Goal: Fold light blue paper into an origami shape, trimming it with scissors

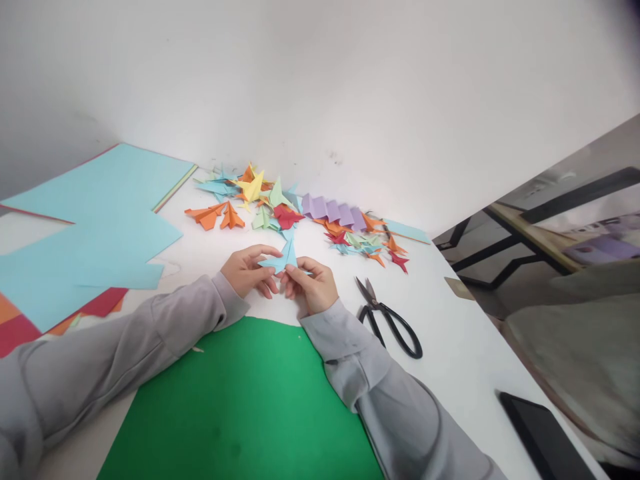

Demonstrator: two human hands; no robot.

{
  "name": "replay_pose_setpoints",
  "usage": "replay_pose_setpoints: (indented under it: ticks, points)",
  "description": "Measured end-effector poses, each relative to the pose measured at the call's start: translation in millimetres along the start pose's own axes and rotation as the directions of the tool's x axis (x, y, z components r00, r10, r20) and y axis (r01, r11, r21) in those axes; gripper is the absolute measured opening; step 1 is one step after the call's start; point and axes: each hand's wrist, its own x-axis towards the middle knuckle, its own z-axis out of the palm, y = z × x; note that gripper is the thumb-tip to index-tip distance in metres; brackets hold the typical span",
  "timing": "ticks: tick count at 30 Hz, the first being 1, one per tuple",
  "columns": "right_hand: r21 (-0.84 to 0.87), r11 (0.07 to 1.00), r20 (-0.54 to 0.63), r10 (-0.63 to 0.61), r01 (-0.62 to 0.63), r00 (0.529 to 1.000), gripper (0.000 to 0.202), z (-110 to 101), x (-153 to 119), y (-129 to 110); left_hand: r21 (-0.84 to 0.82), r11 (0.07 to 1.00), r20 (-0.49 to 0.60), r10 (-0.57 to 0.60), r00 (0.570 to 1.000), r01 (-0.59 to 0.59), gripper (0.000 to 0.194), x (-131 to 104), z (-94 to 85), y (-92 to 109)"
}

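Between my two hands is a light blue folded paper plane [286, 259], its narrow tip pointing away from me. My left hand [249, 270] pinches its left wing between thumb and fingers. On the other side, my right hand [315, 283] grips the paper near its lower right part, the thumb lying on top. Both hands are just beyond the far edge of a green sheet [235, 400]. Right behind the held piece lies a pile of folded paper figures, among them a red one [287, 217] and a yellow one [252, 187].
Black-handled scissors [387, 317] lie partly open to the right of my right hand. A dark phone-like device [545, 433] rests by the table's right edge. Large light blue sheets [100, 240] cover the left side. A purple pleated strip [333, 211] stands near the wall [320, 100].
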Motion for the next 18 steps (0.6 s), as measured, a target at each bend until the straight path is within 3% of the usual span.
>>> replay_pose_setpoints:
  ticks: [9, 14, 18]
  points:
    - [-0.011, 1.000, -0.003, 0.005, -0.005, 1.000, 0.020, -0.6, 0.0, -0.9, 0.020, 1.000, 0.008, -0.005, 1.000, 0.005, 0.035, -1.7, 1.4, 3.1]
    - [-0.005, 1.000, 0.003, 0.012, -0.012, 1.000, 0.022, 0.3, 0.0, -1.3, 0.105, 0.994, -0.002, -0.018, 1.000, 0.018, 0.008, 0.5, -0.6, -3.4]
    - [-0.028, 1.000, -0.007, 0.010, -0.010, 1.000, 0.025, 1.4, -0.6, -1.4, 0.122, 0.992, -0.026, -0.030, 0.999, 0.033, 0.003, 0.5, -1.7, -4.4]
